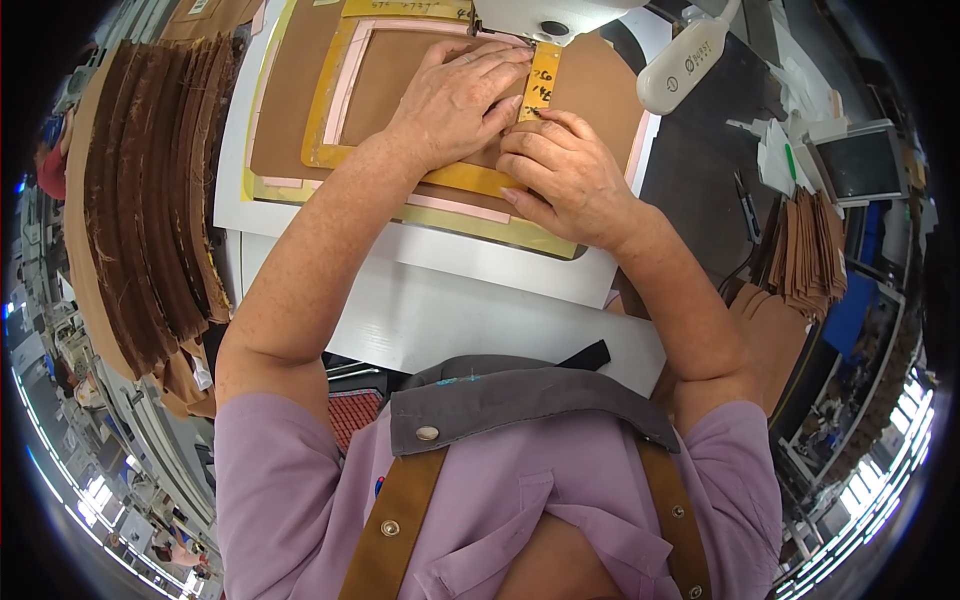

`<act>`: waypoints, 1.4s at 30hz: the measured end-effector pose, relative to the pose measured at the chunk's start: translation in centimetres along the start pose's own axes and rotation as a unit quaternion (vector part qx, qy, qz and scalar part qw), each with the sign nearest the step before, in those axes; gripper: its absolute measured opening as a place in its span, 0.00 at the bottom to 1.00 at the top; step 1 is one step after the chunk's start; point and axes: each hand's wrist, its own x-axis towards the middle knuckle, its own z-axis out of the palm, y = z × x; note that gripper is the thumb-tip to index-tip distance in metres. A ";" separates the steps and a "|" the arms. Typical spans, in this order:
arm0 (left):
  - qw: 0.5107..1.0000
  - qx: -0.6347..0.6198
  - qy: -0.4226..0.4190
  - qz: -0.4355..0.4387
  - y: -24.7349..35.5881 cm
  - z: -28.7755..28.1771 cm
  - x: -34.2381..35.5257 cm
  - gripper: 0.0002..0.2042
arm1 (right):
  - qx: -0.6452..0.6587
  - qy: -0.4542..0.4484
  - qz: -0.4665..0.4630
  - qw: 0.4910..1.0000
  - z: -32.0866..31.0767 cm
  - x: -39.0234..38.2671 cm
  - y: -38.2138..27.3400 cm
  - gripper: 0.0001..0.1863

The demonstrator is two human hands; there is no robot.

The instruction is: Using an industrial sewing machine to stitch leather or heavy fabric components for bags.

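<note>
My left hand [465, 95] lies with fingers extended over a brown panel [275, 110] and a yellow template frame [320, 130] edged with pink strips, its fingertips beside the presser foot of a white sewing machine [550, 15]. My right hand [570, 180] grips the frame's right part with curled fingers, thumb on the lower bar, fingertips at a marked yellow strip [543, 70] below the machine head. What lies under both palms is hidden. The layers rest on a white board [290, 250].
Tall brown fabric stacks [150, 190] stand left; brown pieces [810, 250] pile right, near a dark screen [855, 160], a tweezer-like tool [745, 205] and paper scraps. A white elongated device [685, 65] hangs upper right. A person in red [52, 170] shows at the far left rim.
</note>
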 end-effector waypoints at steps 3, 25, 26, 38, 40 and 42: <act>1.000 -0.008 -0.007 0.021 -0.6 -0.5 0.0 0.21 | -0.014 -0.001 -0.008 1.000 0.0 0.4 0.0 0.14; 0.996 -0.045 -0.067 0.049 -1.1 -1.7 -1.1 0.22 | -0.080 0.013 0.020 0.997 0.3 -0.8 -1.2 0.18; 0.995 -0.046 -0.067 0.050 -1.1 -1.7 -1.1 0.22 | -0.081 0.013 0.021 0.996 0.4 -0.8 -1.3 0.18; 0.998 -0.007 -0.055 0.037 -1.1 -1.5 -0.8 0.23 | -0.082 0.017 0.030 0.996 0.5 -0.6 -1.5 0.18; 0.997 -0.023 -0.066 0.031 -1.0 -1.4 -0.8 0.24 | -0.100 0.038 0.018 0.994 0.5 -0.4 -1.6 0.16; 0.997 -0.020 -0.067 0.031 -1.1 -1.5 -0.8 0.24 | -0.103 0.042 0.017 0.994 0.8 -0.5 -1.6 0.15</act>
